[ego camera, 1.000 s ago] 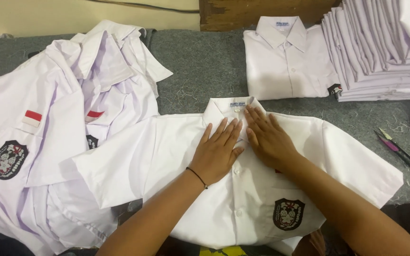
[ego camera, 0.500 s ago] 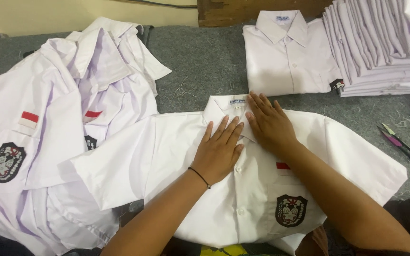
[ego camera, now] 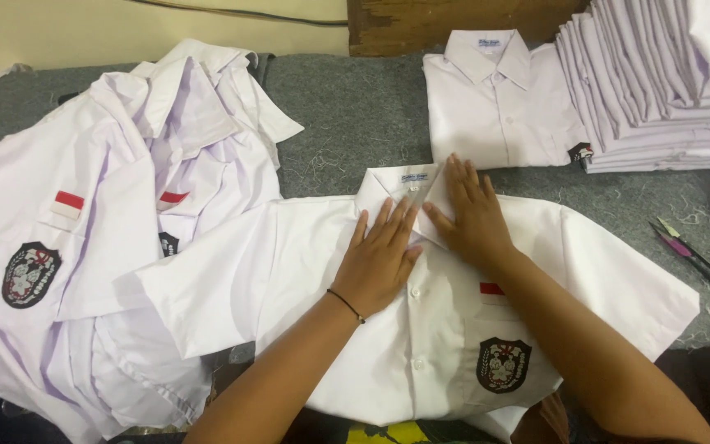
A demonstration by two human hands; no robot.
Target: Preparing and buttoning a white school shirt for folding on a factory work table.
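My left hand (ego camera: 381,261) and right hand (ego camera: 474,215) lie flat, fingers spread, holding nothing, pressing the shirt (ego camera: 421,329) spread under them just below its collar (ego camera: 400,182). Judged light, limp cotton, creasing easily; best gripped at shoulders. Beyond: folded shirt (ego camera: 499,107).

Two hands show, the left hand (ego camera: 382,261) and right hand (ego camera: 472,215), both flat on one spread white shirt (ego camera: 421,329). One folded shirt (ego camera: 499,103) lies apart at the top, beside one tall stack of folded shirts (ego camera: 659,78); approx. a dozen or more layers, exact no. can't be told. One loose heap of shirts (ego camera: 100,238) sits at left, at least two in it, maybe three. Black crest badges: three visible, incl. one on the spread shirt (ego camera: 503,364). Red flag patches: three. One pair of thread snips (ego camera: 684,247) w/ pink handle. One black wristband (ego camera: 345,305). One grey felt table cover (ego camera: 355,107).
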